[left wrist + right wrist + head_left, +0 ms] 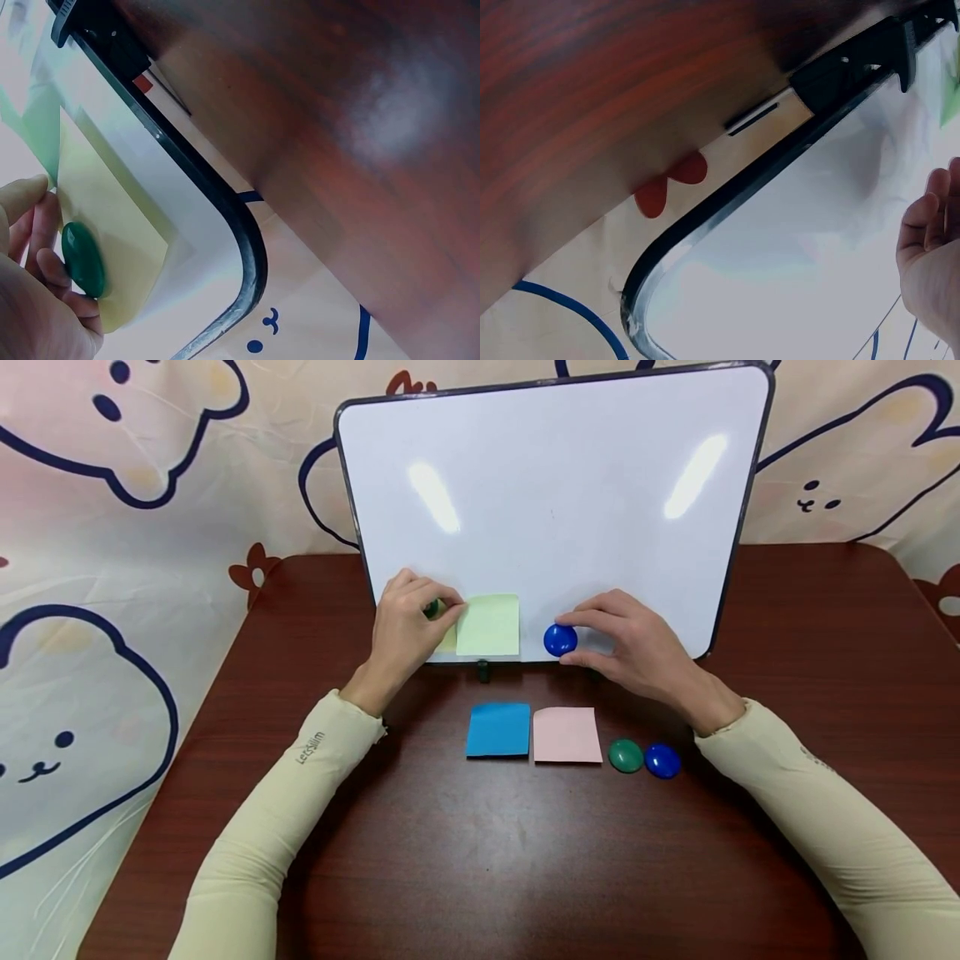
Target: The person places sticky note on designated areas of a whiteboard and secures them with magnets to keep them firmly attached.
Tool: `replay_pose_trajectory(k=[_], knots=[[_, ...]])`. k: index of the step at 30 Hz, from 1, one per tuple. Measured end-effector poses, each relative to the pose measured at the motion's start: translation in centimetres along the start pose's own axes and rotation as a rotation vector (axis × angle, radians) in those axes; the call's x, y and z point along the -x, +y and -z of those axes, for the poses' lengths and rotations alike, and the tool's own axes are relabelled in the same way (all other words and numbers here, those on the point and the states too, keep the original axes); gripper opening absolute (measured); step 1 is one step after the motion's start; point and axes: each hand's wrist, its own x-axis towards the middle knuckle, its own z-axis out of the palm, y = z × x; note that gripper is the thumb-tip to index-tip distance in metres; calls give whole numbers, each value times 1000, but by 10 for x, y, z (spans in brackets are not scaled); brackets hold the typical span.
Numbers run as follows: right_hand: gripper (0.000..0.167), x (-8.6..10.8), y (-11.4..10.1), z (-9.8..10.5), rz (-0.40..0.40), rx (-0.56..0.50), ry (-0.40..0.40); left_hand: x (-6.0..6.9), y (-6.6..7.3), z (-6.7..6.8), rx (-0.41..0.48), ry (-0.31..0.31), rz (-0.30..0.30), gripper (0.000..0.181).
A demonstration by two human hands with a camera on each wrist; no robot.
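Note:
At the lower part of the whiteboard, my left hand pinches the left edge of a light green sticky note. Partly behind that hand, a yellow sticky note lies on the board with a green round magnet on it. To the right of the green note, my right hand holds a blue round magnet between thumb and fingers, close to the board. In the right wrist view, my right hand shows only at the right edge, its magnet hidden.
On the brown table lie a blue sticky note and a pink sticky note side by side. Right of them are a second green magnet and another blue magnet. Black clip feet support the board's lower edge.

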Motion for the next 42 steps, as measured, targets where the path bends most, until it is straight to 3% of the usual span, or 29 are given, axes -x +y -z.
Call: replay_pose_trajectory(k=[11,26,32,42], knots=[[48,-8,-2,-6,13,4,0,1,-1,0,7,-3,10,10],[47,-20,-8,-15,22,32,8,-1,0,-1,-5,5,-22,10],[45,-26,-7,-21,44,21,39,-1,1,0,-5,3,-3,10],[47,-33,-11,-25,17,30,24,1,-1,-1,-7,-1,6,12]])
